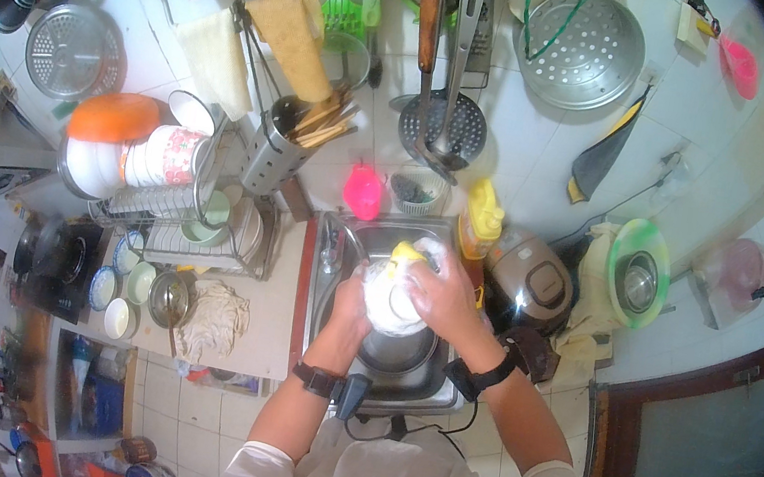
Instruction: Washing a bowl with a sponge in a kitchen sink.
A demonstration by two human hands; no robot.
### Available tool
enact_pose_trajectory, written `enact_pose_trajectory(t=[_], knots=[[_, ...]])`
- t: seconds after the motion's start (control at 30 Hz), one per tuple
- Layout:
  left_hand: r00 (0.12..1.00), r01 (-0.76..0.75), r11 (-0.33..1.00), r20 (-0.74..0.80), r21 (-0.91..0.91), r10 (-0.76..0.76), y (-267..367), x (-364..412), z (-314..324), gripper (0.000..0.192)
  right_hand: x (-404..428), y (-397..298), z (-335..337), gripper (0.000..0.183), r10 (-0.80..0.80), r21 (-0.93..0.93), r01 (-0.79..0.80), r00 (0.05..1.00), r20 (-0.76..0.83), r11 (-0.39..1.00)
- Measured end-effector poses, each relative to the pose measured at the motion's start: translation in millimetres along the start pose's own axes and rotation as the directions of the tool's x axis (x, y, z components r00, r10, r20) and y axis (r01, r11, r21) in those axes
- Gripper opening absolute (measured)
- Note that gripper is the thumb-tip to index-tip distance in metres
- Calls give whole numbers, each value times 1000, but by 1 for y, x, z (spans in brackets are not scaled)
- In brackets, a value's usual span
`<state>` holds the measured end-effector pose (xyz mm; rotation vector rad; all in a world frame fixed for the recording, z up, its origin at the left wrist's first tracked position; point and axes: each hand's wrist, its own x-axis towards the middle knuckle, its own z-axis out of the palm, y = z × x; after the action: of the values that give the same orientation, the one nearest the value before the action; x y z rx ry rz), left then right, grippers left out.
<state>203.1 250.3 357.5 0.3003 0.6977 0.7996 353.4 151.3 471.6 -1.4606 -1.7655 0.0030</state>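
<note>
Above the stainless-steel sink [447,398], my left hand [352,302] grips the side of a white bowl [390,309] coated in suds. Its underside with the foot ring seems to face up towards me. My right hand [444,287] presses a foamy yellow sponge [408,252] against the bowl's far rim. Suds cover the fingers of that hand. Below the bowl, a round metal pot or basin [399,351] sits in the sink, partly hidden by the bowl and my hands. The faucet [330,255] stands at the sink's left edge.
A yellow detergent bottle [482,216] and a rice cooker [530,278] stand right of the sink. On the left counter are a dish rack [204,254], several small bowls [119,317] and a crumpled cloth [213,321]. Skimmers and ladles [444,126] hang on the tiled wall.
</note>
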Motion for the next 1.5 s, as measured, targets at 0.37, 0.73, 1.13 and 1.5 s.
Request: enact_pose_trajectory(t=[0.37,0.73,1.13,1.5], knots=[[1000,0,1000,30,14,0,2,7,-14,47,-4,5,3,31,-162,49,158,982,98,986],[999,-52,998,-5,23,52,1,3,-8,42,-10,3,18,30,-100,-55,109,984,146,993],[995,-81,987,39,-138,87,31,-6,16,56,-21,-1,23,34,258,96,-253,965,-49,963],[996,-37,983,70,-179,50,17,-4,18,53,-28,4,34,30,422,121,-407,895,-148,905]])
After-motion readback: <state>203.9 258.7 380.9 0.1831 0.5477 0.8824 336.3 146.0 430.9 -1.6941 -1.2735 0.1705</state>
